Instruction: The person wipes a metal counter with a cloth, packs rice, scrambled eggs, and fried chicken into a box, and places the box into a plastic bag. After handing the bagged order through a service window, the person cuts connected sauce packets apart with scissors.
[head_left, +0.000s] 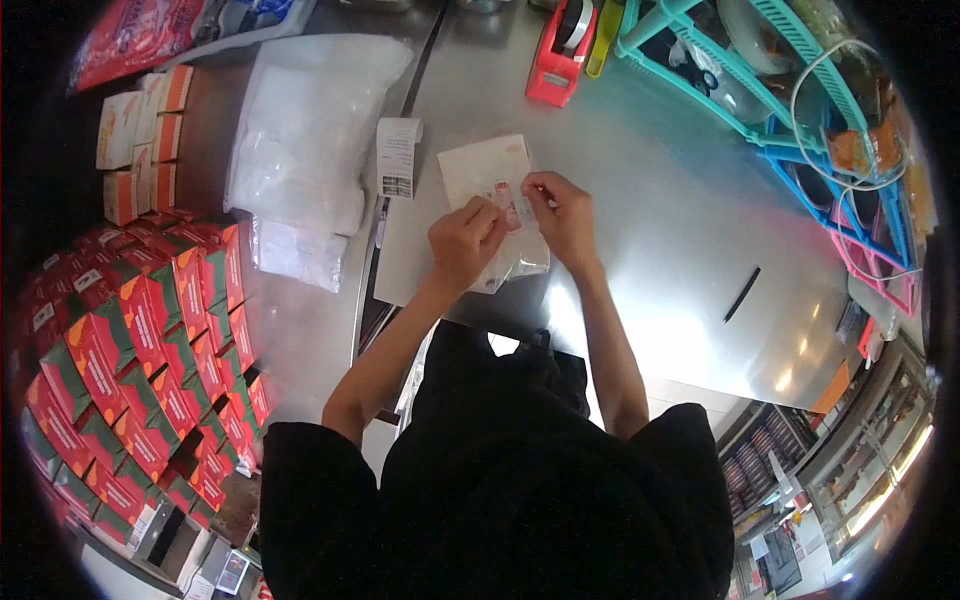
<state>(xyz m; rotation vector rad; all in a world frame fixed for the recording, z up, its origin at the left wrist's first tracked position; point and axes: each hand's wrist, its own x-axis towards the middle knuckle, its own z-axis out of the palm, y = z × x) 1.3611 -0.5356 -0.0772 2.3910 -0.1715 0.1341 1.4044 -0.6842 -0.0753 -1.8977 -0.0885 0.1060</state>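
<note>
On the steel bench (650,200), a turquoise basket (800,45) of wrapped goods fills the far right corner; a clear bag (528,262) holding a white packet (485,165) lies near the front edge, leftward, left hand (465,240) and right hand (568,222) bent inward, fingertips pinched closed on its film.

glossy metal table (660,200), clear plastic bag (528,258), matt paper receipt (397,155)
</note>
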